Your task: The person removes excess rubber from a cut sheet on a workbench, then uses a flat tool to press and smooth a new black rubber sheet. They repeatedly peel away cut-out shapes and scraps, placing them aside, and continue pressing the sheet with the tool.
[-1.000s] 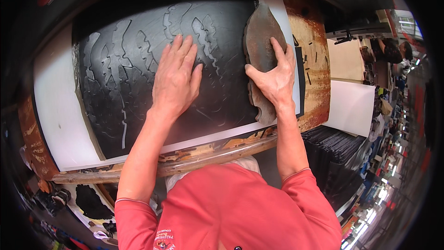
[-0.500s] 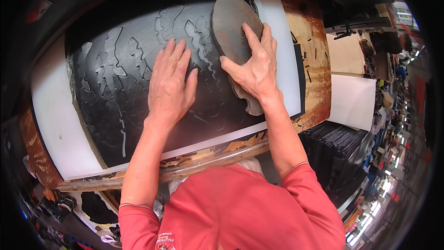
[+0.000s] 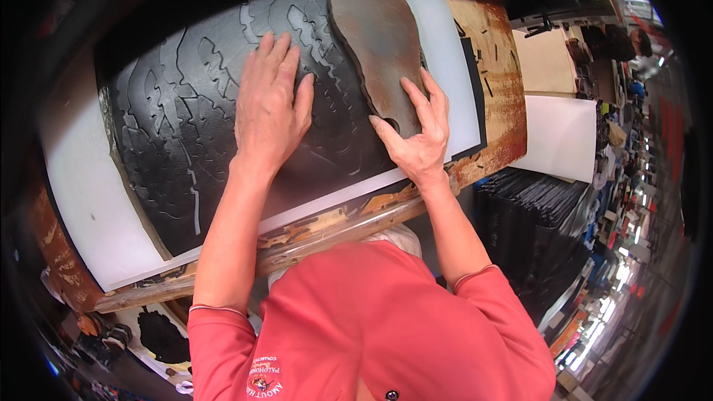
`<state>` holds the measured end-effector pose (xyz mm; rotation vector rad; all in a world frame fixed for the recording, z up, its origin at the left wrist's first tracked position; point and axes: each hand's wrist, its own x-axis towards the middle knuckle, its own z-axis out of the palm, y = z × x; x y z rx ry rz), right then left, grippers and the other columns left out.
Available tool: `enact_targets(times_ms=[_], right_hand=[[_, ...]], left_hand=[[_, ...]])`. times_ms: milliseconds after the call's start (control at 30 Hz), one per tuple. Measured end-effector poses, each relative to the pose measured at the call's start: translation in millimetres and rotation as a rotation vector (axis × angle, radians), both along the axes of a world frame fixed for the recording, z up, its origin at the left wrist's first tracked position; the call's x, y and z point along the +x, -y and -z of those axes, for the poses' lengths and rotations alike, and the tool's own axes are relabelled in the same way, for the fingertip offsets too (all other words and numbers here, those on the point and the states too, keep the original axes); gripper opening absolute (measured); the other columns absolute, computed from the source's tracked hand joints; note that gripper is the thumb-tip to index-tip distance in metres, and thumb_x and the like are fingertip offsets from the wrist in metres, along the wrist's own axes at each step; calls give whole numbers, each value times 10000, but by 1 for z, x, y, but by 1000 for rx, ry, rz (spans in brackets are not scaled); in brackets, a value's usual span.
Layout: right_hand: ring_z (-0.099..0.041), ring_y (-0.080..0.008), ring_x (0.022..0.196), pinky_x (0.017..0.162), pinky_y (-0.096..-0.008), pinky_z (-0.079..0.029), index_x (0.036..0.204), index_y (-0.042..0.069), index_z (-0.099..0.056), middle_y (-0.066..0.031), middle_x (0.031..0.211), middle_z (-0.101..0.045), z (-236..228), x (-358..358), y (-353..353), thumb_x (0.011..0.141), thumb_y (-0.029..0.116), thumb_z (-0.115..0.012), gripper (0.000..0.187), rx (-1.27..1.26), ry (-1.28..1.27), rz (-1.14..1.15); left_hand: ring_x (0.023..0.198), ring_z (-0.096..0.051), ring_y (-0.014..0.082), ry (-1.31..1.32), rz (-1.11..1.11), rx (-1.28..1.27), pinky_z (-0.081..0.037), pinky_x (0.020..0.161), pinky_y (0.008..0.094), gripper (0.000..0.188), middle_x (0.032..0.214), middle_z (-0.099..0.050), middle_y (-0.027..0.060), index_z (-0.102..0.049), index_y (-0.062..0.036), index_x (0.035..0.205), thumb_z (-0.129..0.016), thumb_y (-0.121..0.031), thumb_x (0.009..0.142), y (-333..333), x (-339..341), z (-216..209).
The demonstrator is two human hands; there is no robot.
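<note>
My left hand (image 3: 269, 111) lies flat on the black rubber sheet (image 3: 312, 156), fingers stretched out and holding nothing. Cut outlines with toothed edges run across the sheet. At the sheet's right side rests a grey-brown cutting die (image 3: 382, 37) in the shape of a shoe sole, long and narrow-waisted, its far end in shadow. My right hand (image 3: 420, 130) grips the die's near end, the thumb by a small hole on its left side and the fingers along its right edge. The die's underside is hidden.
Under the sheet is a white board (image 3: 93, 193), on a worn wooden bench (image 3: 490, 119). A dark machine part overhangs the far side. To the right are a white panel (image 3: 561, 137) and a stack of black sheets (image 3: 531, 208). A cluttered workshop aisle lies beyond.
The die has turned and lies straighter along the sheet's right edge. My right hand has shifted from its middle to its near end. The left hand stays flat on the sheet.
</note>
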<state>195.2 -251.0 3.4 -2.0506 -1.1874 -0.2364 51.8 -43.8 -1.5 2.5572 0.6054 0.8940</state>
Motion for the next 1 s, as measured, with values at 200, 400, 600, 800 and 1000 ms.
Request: enact_targets(times_ms=[200, 400, 600, 800, 1000], right_hand=[[-583, -462, 1290, 1081, -501, -506, 1323, -31, -695, -283, 1485, -558, -4, 3, -1, 698, 136, -933, 690, 37, -23, -9], [-557, -482, 1310, 1101, -515, -493, 1321, -40, -676, -291, 1517, -512, 0, 0, 6, 745, 151, -898, 646, 91, -39, -37], [-550, -448, 1351, 1136, -496, -477, 1325, -4, -681, -263, 1493, -531, 8, 1, -1, 746, 138, -879, 629, 159, -72, -20], [-565, -437, 1286, 1096, -487, -488, 1300, -5, -682, -249, 1408, -573, -14, 5, -2, 770, 141, -887, 587, 261, -72, -98], [-680, -249, 784, 709, -341, -541, 905, 8, -690, -101, 860, -693, -105, 12, -8, 918, -10, -781, 94, 647, 179, -362]], left_hand=[[1401, -585, 449, 149, 8, -29, -452, 1197, 539, 393, 1407, -681, 245, -686, 33, 1343, -736, -51, 962, 0, -2, -4], [1065, -764, 380, 192, 124, -245, -610, 940, 419, 225, 1158, -773, 211, -728, 19, 1175, -703, 59, 955, 46, -56, -23], [811, -744, 308, 114, 194, -446, -599, 734, 383, 92, 918, -762, 148, -737, -9, 936, -744, 67, 883, 160, -125, -8], [688, -622, 315, 12, 103, -78, -502, 611, 421, 144, 771, -654, 106, -700, -61, 833, -827, 7, 820, 175, -124, 32], [699, -616, 341, 79, 10, 31, -498, 616, 451, 174, 746, -602, 119, -652, -63, 802, -811, -43, 869, 174, -120, 27]])
